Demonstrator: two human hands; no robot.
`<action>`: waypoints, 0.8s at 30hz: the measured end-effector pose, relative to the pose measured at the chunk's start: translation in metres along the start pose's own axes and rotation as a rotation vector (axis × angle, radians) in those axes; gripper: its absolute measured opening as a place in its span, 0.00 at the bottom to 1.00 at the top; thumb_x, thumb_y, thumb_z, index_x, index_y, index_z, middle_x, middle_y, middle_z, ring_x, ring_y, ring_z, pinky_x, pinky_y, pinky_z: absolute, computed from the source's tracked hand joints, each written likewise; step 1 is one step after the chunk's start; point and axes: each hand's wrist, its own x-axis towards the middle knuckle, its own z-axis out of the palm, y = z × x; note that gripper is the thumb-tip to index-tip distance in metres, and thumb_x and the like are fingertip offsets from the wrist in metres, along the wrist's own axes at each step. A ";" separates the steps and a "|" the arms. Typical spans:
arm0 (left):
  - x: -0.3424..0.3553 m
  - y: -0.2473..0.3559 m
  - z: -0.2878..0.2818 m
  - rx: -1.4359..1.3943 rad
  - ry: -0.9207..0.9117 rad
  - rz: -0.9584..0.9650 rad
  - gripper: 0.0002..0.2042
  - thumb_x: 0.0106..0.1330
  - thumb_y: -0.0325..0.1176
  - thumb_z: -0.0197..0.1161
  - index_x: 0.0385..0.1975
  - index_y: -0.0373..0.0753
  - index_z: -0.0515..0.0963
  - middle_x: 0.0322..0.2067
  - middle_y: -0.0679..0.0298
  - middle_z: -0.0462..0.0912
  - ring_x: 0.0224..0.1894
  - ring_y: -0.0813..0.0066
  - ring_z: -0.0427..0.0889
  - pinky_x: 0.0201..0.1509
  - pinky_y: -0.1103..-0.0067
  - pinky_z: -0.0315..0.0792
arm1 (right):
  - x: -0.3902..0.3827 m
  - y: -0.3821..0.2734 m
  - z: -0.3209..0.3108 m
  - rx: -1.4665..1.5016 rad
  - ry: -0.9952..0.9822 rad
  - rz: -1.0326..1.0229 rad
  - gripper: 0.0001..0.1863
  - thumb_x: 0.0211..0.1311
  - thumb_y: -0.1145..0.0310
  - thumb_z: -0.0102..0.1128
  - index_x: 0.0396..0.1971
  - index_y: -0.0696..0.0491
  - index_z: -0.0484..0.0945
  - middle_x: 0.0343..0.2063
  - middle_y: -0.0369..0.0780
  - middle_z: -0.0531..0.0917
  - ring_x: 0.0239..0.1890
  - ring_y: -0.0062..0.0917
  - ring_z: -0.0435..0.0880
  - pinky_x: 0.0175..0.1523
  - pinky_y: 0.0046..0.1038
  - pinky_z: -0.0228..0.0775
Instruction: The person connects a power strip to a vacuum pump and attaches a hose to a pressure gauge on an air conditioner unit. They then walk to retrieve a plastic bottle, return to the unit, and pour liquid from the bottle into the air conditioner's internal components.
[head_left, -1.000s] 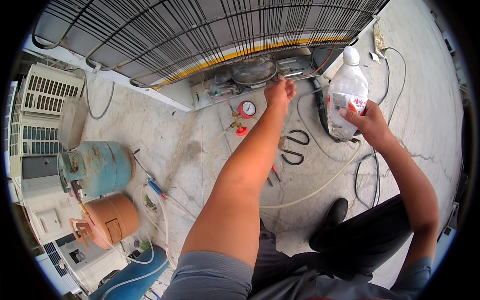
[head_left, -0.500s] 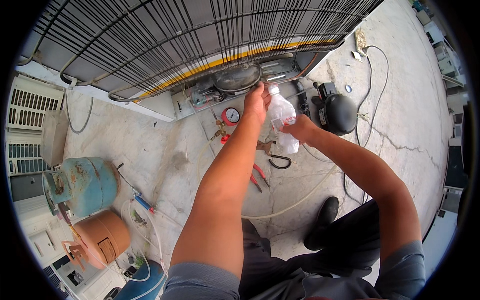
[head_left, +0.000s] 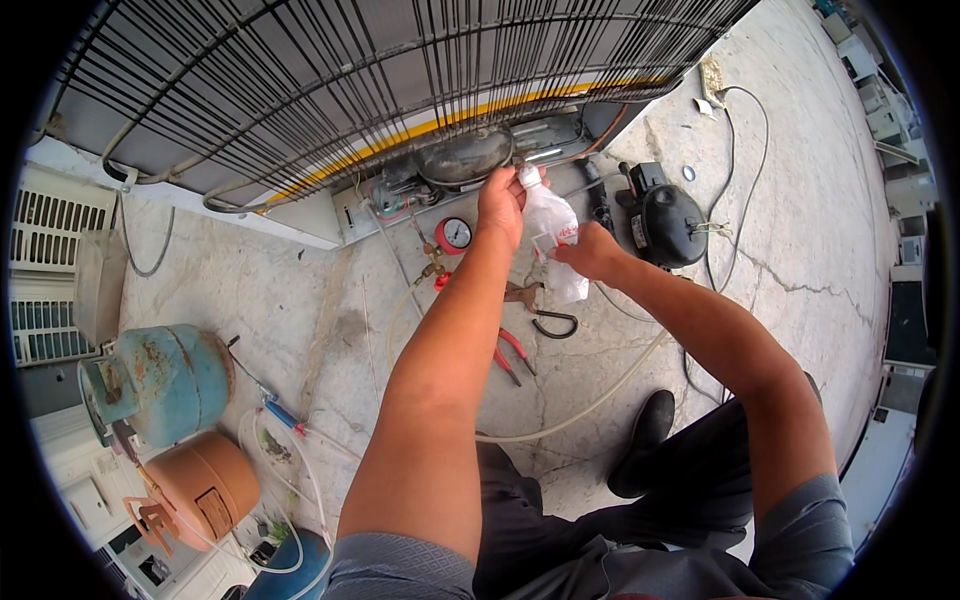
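Observation:
In front of the fridge's lower back, I hold a crumpled-looking translucent plastic bottle [head_left: 550, 213] with red print, neck up and slightly tilted. My left hand [head_left: 502, 207] has its fingers closed at the bottle's neck and partly hides the top. Lower down, my right hand [head_left: 592, 252] grips the bottle's side. Just beyond my left hand, a dark compressor [head_left: 465, 158] sits in the fridge's base. Below the bottle, pliers with red handles [head_left: 511, 352] and a tool with a black curved handle [head_left: 556, 325] lie on the concrete.
A red pressure gauge [head_left: 454, 235] with brass fittings and a pale hose [head_left: 610, 406] lies left of the bottle. To the right stands a loose black compressor [head_left: 668, 225] with cables. Teal [head_left: 178, 385] and orange [head_left: 208, 488] gas cylinders and a blue-handled torch [head_left: 284, 413] are at left.
My left fingers have moved onto the bottle's neck, covering more of it. The bottle and both hands have shifted slightly left in view, along with the whole scene.

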 end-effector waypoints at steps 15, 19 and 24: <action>0.006 -0.013 0.012 0.215 0.208 0.027 0.14 0.67 0.39 0.64 0.41 0.33 0.75 0.39 0.55 0.85 0.40 0.64 0.85 0.47 0.70 0.77 | -0.029 -0.003 -0.026 -0.239 0.095 -0.127 0.23 0.51 0.56 0.71 0.32 0.65 0.82 0.28 0.52 0.85 0.35 0.41 0.87 0.42 0.36 0.78; 0.002 -0.012 0.023 0.151 0.226 -0.034 0.15 0.69 0.41 0.61 0.46 0.37 0.72 0.45 0.53 0.83 0.46 0.62 0.85 0.53 0.68 0.74 | -0.068 -0.009 -0.071 -0.071 0.129 -0.228 0.21 0.55 0.59 0.69 0.38 0.62 0.80 0.30 0.49 0.86 0.35 0.38 0.86 0.41 0.34 0.75; 0.007 -0.009 0.013 0.056 0.196 -0.030 0.16 0.73 0.44 0.51 0.48 0.38 0.71 0.50 0.52 0.81 0.51 0.61 0.83 0.57 0.67 0.72 | -0.147 -0.042 -0.114 0.237 0.197 -0.336 0.16 0.63 0.65 0.65 0.44 0.62 0.78 0.34 0.40 0.85 0.36 0.19 0.82 0.44 0.27 0.74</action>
